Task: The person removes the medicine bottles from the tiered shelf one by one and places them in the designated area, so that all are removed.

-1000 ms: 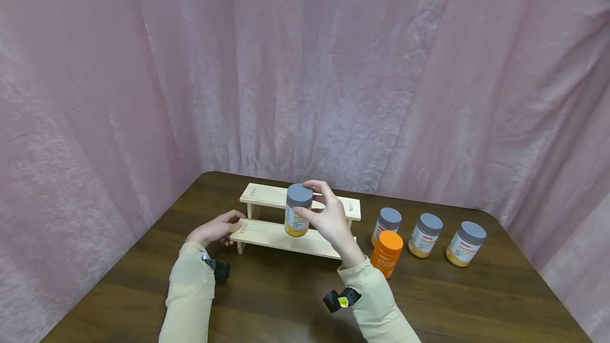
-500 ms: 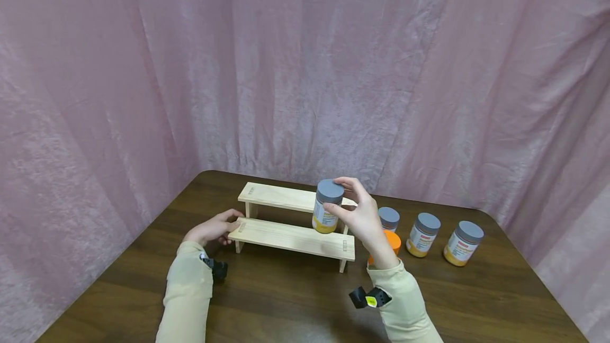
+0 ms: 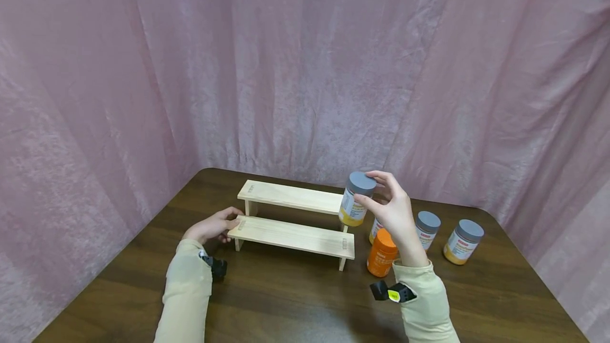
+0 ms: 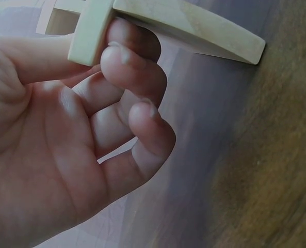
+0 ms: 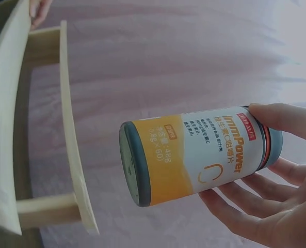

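A two-tier wooden shelf (image 3: pixel 290 234) stands on the brown table. My left hand (image 3: pixel 213 226) pinches the left end of its lower board; in the left wrist view the thumb and curled fingers (image 4: pixel 137 72) close on the board's edge. With my right hand (image 3: pixel 393 210) I grip a supplement jar (image 3: pixel 352 206) by its grey lid, thumb on one side and fingers on the other. The jar has a white and yellow label and hangs upright above the table, overlapping the right end of the upper board in the head view. Its whole label shows in the right wrist view.
Right of the shelf stand an orange jar (image 3: pixel 382 254) and several grey-lidded jars, one (image 3: pixel 375 231) partly behind the held jar, another (image 3: pixel 427 225) partly behind my right hand, and one (image 3: pixel 463 242) farthest right. A pink curtain (image 3: pixel 305 68) hangs behind the table.
My right hand has carried the jar rightward, from over the middle of the shelf to its right end. The left hand stays at the lower board.
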The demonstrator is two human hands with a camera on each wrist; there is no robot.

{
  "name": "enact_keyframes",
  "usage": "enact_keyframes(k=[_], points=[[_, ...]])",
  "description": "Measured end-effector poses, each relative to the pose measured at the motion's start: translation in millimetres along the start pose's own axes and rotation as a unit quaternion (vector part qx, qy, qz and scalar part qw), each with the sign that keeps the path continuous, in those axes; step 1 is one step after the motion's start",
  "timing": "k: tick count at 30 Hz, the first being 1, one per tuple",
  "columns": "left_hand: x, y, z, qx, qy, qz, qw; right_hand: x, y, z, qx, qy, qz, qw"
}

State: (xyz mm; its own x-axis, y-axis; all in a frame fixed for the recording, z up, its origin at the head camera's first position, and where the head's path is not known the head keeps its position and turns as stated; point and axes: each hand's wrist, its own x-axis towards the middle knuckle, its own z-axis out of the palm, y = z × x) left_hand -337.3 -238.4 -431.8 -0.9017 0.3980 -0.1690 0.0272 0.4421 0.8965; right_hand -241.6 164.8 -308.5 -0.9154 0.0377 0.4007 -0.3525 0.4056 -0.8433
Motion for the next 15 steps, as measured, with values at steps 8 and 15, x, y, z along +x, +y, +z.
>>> enact_keyframes(k=[8, 15], points=[[-2.6, 0.6, -1.0, 0.000, -0.004, 0.008, 1.0000, -4.9, 2.9, -22.1, 0.003, 0.031, 0.023, 0.9993], [0.7, -3.4, -1.5, -0.005, -0.003, 0.011, 0.9999, -7.0, 5.9, -42.9, 0.021, 0.067, 0.015, 0.9974]])
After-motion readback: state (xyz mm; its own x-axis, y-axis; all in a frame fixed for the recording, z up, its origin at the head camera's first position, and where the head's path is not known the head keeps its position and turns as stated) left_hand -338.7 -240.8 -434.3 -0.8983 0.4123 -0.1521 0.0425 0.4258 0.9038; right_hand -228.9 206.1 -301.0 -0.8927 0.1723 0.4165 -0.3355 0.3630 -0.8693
